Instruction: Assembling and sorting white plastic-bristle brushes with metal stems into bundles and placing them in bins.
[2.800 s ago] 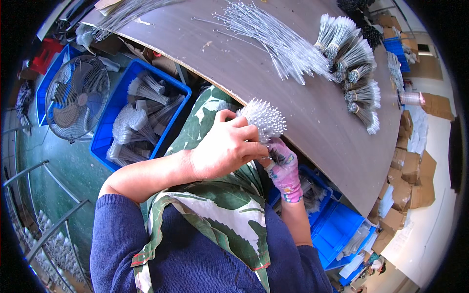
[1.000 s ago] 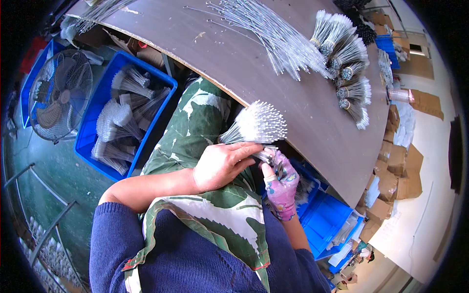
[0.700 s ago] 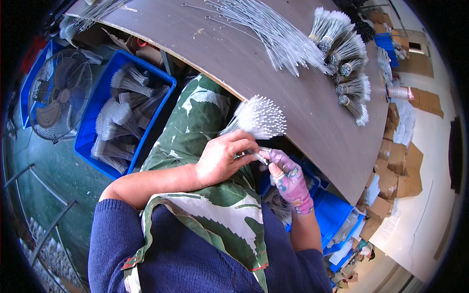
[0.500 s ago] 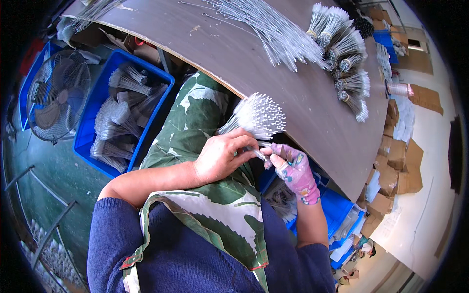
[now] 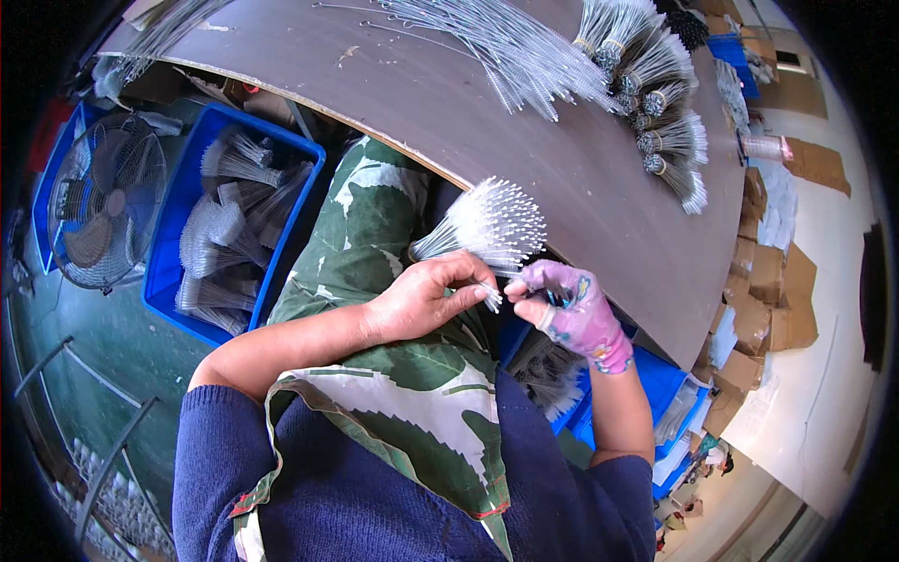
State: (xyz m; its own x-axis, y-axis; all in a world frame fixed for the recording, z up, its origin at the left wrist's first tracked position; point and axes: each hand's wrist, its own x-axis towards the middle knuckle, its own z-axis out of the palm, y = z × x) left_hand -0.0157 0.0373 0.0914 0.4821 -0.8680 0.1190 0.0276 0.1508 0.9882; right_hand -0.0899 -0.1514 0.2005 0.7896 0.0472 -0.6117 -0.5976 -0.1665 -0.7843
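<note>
The left hand [image 5: 426,302] is closed around the narrow end of one bundle of thin white-tipped wires [image 5: 487,228], with the thumb and fingers pinching it just over the lap. The right hand [image 5: 567,309], in a patterned purple glove, pinches the same narrow end from the other side, so both hands meet at one point and touch the bundle there. The bundle is held above the leaf-patterned apron [image 5: 393,375], just in front of the table edge. Its long axis runs from the hands up and a little to the right, and the tips spread like a fan toward the table. On the brown table [image 5: 375,84] lies one loose heap of wires [image 5: 506,47], and beside it, to the right, I count about six tied bundles [image 5: 655,103]; some overlap, so the count is not sure. Two blue crates are visible: one crate on the left [image 5: 187,272] holds many finished bundles, and one crate under the right arm [image 5: 655,393] holds more. One fan [image 5: 103,211] stands on the green floor [image 5: 122,347] at the left. Brown cardboard boxes [image 5: 768,290] are stacked at the right, behind the table.
</note>
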